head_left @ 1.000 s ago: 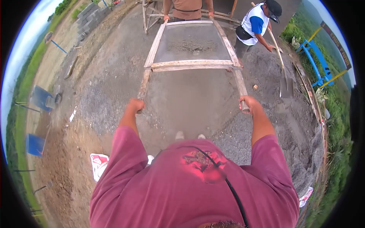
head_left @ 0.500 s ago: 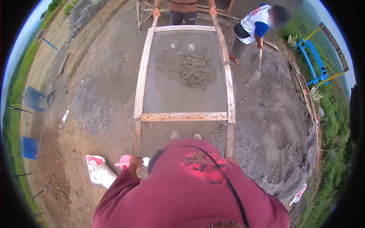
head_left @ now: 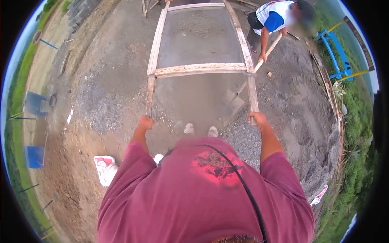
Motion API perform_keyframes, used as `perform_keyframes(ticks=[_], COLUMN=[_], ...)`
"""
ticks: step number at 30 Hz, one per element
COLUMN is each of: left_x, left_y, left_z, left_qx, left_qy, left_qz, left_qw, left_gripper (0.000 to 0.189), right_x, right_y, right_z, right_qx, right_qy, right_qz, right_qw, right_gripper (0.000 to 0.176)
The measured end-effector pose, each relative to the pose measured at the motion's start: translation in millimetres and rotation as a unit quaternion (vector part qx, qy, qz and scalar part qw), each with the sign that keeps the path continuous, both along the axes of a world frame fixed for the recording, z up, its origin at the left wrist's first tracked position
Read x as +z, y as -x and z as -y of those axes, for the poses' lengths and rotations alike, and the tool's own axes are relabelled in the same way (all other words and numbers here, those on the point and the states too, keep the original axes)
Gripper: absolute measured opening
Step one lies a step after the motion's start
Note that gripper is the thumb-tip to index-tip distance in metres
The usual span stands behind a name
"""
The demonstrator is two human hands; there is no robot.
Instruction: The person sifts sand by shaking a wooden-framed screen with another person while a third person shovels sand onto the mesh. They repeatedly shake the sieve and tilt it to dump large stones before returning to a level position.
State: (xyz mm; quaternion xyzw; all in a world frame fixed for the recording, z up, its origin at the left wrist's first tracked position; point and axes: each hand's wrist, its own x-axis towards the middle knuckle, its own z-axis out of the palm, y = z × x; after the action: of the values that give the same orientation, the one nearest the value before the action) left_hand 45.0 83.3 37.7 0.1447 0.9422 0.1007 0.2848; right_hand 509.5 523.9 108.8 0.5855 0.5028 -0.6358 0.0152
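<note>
A sand screen with a wooden frame (head_left: pixel 200 69) stretches out ahead of me, its two handles pointing back toward my body. My left hand (head_left: pixel 146 122) is closed round the left handle end. Around the right handle end, my right hand (head_left: pixel 258 118) is closed as well. The mesh (head_left: pixel 198 50) carries a thin scatter of grey sand, mostly toward its far part. Beneath the near crossbar, a shovel blade (head_left: pixel 234 100) rests on the ground beyond my feet. At the far end, another person's hand (head_left: pixel 168 1) is on the frame.
A co-worker in a white and blue shirt (head_left: pixel 274 20) leans in from the right, holding the shovel handle (head_left: pixel 269 52). Grey sand (head_left: pixel 296 121) is heaped to my right. White sacks (head_left: pixel 106 168) lie at left, with blue containers (head_left: pixel 34 156) farther out.
The screen has moved away from me, and my arms are stretched forward with it. The sand heap on the mesh has shrunk to a thin layer. The co-worker's shovel has come under the near end.
</note>
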Motion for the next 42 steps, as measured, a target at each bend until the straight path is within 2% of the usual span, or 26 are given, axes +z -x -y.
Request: perform_keyframes(ticks=[1,2,3,5,6,8,9,12,13,14,15,17,18,20,23,27,28,29,31,32,33,34,37,38,41,42], left_x=[-47,-17,25,-35,-60,-45,-33,-7,-26,19,-19,15,67,91,143,22,2,-27,-37,-26,-4,11,25,24,10,-12], left_y=[-26,-65,-106,-133,-148,-153,-153,-108,-74,-57,-22,43,62,113,109,20,-14,-38,-96,-117,-130,-132,-123,-109,-50,-22], left_z=[38,54,66,146,183,192,192,137,126,80,68,1,-34,-70,-87,5,38,79,147,162,168,167,151,134,71,52], left_qx=[0.012,0.058,0.081,0.033,0.031,0.037,0.039,-0.059,0.036,0.021,0.031,0.026,-0.008,-0.062,-0.053,-0.019,0.017,0.047,0.057,0.066,0.076,0.071,0.053,0.042,0.032,-0.020], left_qy=[0.004,0.013,0.023,0.063,-0.011,0.014,0.024,0.123,0.085,0.069,0.040,0.018,0.019,0.008,0.004,0.007,0.011,0.047,0.028,0.008,-0.011,-0.001,0.031,0.053,0.056,0.036], left_qz=[-0.012,0.104,0.104,0.174,0.120,0.110,0.102,0.085,0.177,0.123,0.023,-0.004,0.019,-0.064,0.011,-0.033,-0.013,0.108,0.115,0.116,0.118,0.132,0.162,0.170,0.123,0.016], left_qw=[1.000,0.993,0.991,0.982,0.992,0.993,0.994,0.987,0.980,0.990,0.998,0.999,1.000,0.996,0.999,0.999,1.000,0.992,0.991,0.991,0.990,0.989,0.985,0.983,0.990,0.999], left_gripper=[0.048,0.044,0.041,0.057,0.060,0.056,0.054,0.050,0.050,0.047,0.043,0.041,0.040,0.041,0.043,0.045,0.047,0.050,0.049,0.049,0.048,0.048,0.049,0.049,0.045,0.044], right_x=[-16,-45,-41,-43,-38,-59,-103,-133,-68,-70,-62,-21,18,81,90,-7,-35,-45,-45,-46,-49,-43,-17,-56,-62,-63], right_y=[-25,-60,-87,-128,-136,-165,-188,-150,-90,-58,-31,29,58,98,105,24,-9,-44,-92,-111,-132,-129,-108,-120,-54,-30], right_z=[30,59,94,144,161,185,183,149,135,110,80,17,-7,-44,-44,25,57,88,144,164,184,199,192,171,103,69], right_qx=[0.003,-0.009,-0.012,-0.032,0.020,0.109,0.143,0.013,-0.055,-0.059,-0.033,-0.033,-0.010,0.005,0.006,-0.009,-0.014,0.032,0.000,0.059,0.113,0.021,0.050,0.138,-0.030,-0.017], right_qy=[-0.018,-0.033,-0.009,0.043,-0.022,-0.105,-0.128,-0.015,0.054,0.037,0.021,0.051,0.032,0.016,-0.010,-0.004,-0.040,-0.042,0.012,-0.058,-0.126,-0.111,-0.103,-0.148,0.007,0.011], right_qz=[0.008,0.016,0.020,0.045,0.104,0.174,0.183,0.130,0.028,0.054,-0.003,0.003,0.021,0.024,0.040,0.014,0.022,0.050,0.083,0.136,0.196,0.322,0.316,0.198,0.035,0.024], right_qw=[1.000,0.999,1.000,0.998,0.994,0.973,0.964,0.991,0.997,0.996,0.999,0.998,0.999,1.000,0.999,1.000,0.999,0.997,0.997,0.987,0.966,0.940,0.942,0.959,0.999,1.000], right_gripper=[0.019,0.019,0.019,0.030,0.034,0.040,0.042,0.038,0.027,0.015,0.015,0.020,0.022,0.026,0.021,0.020,0.022,0.025,0.026,0.031,0.037,0.039,0.043,0.041,0.021,0.015])
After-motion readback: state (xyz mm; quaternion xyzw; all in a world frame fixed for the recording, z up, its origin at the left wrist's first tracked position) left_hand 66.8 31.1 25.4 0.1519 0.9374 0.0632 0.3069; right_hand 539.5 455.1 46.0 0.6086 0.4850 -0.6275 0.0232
